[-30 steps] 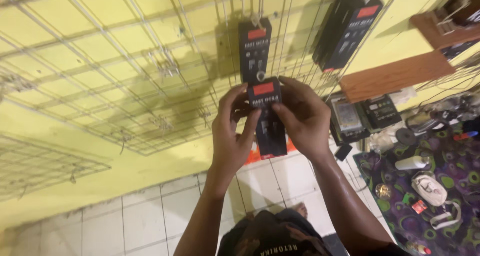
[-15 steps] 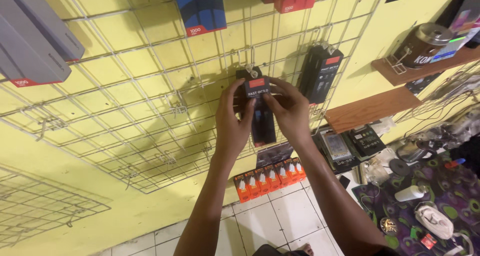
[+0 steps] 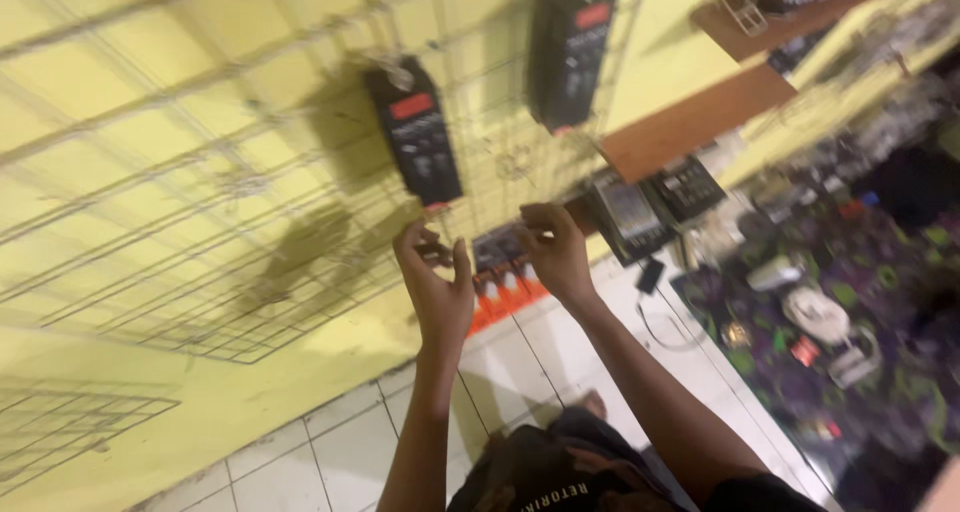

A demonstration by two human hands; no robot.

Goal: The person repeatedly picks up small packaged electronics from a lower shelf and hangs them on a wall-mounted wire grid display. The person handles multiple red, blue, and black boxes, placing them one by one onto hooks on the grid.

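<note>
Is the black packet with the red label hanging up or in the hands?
Hanging: the black packet hangs on the wire grid, above both hands.

A black packaged item (image 3: 416, 144) with a red label near its top is seen hung on the wire grid (image 3: 150, 222) fixed to the yellow wall. It is long and flat, tilted slightly with its lower end toward the right, and a shadow is cast to its left. It is placed just above the left hand (image 3: 437, 282) and is not touched by either hand. A second, similar black package with a red label (image 3: 568, 52) is hung farther right and higher on the same grid, well apart from the right hand (image 3: 553, 252).
</note>
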